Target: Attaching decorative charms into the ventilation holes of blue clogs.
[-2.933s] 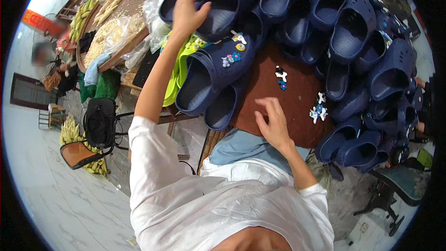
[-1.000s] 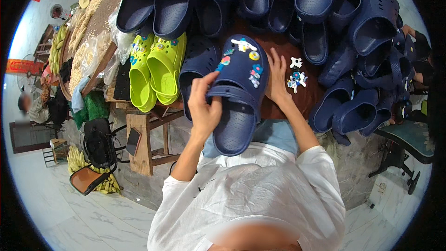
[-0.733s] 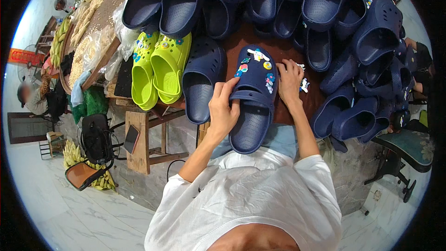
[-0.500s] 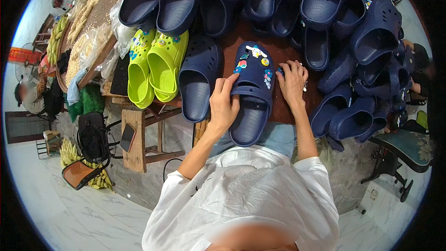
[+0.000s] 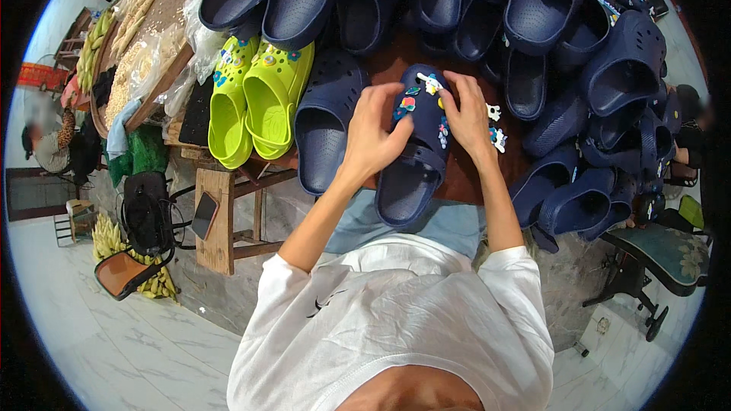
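A navy clog (image 5: 410,192) lies upright before me, its toe pointing away and its heel at the table's near edge. Colourful shoe charms (image 5: 406,106) dot its upper. My left hand (image 5: 375,135) hovers at the clog's left side, thumb and fingers spread with nothing between them. Over the right of the toe, my right hand (image 5: 468,120) has thumb and forefinger bent at a small white and yellow charm (image 5: 433,84); the fingertips partly hide it. Loose white and blue charms (image 5: 497,138) lie on the brown tabletop just right of that hand.
Another navy clog (image 5: 321,141) and a lime-green pair with charms (image 5: 270,110) stand to the left. Many navy clogs (image 5: 541,4) are piled at the back and right. A wooden stool (image 5: 215,240) bears a phone (image 5: 205,215). An office chair (image 5: 661,255) stands at right.
My left hand has let go of the clog's side and spread its fingers. My right hand has moved from the loose charms left onto the toe. The lime-green pair stays put.
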### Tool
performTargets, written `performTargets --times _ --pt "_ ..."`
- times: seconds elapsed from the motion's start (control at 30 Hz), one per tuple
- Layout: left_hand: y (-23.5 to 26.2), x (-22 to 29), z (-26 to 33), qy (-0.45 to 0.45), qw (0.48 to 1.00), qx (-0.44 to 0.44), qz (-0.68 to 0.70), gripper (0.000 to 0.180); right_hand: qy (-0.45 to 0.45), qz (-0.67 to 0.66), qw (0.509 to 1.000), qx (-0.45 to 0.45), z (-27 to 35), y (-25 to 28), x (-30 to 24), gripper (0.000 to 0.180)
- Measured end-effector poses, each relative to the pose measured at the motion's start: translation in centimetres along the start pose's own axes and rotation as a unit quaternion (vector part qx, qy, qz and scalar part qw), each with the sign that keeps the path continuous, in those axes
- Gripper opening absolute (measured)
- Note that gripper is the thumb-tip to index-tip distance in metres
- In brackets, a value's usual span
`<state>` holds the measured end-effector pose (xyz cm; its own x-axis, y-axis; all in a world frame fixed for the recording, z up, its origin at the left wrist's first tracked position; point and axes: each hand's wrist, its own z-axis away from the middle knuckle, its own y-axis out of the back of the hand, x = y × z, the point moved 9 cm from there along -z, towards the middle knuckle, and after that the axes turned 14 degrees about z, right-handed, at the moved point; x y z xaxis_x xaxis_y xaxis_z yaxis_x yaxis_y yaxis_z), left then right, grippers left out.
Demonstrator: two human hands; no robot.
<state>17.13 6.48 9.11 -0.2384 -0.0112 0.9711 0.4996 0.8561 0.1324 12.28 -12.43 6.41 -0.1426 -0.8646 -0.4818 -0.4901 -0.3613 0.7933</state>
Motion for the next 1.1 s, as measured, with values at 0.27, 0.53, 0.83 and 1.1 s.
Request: performTargets --times 0.27,0.53,0.83,1.1 --pt "-3.6 -4.6 -4.2 0.002 0.969 -0.032 -0.247 0.051 0.116 0.066 0.991 -0.006 -1.6 -2.7 -3.0 0.028" --pt "-4.1 -3.5 -4.3 -0.087 0.960 0.008 -0.267 0.026 0.144 0.100 0.984 0.011 -2.4 -2.8 -3.6 0.013" --pt "-3.0 -3.7 -4.6 -0.071 0.959 0.051 -0.269 0.032 0.101 0.033 0.994 0.035 -3.6 -3.6 -1.8 0.024" --pt "-3.5 -4.4 -5.5 -0.011 0.955 0.023 -0.297 0.055 -0.024 0.006 0.997 0.066 -2.9 -2.4 0.4 0.030"
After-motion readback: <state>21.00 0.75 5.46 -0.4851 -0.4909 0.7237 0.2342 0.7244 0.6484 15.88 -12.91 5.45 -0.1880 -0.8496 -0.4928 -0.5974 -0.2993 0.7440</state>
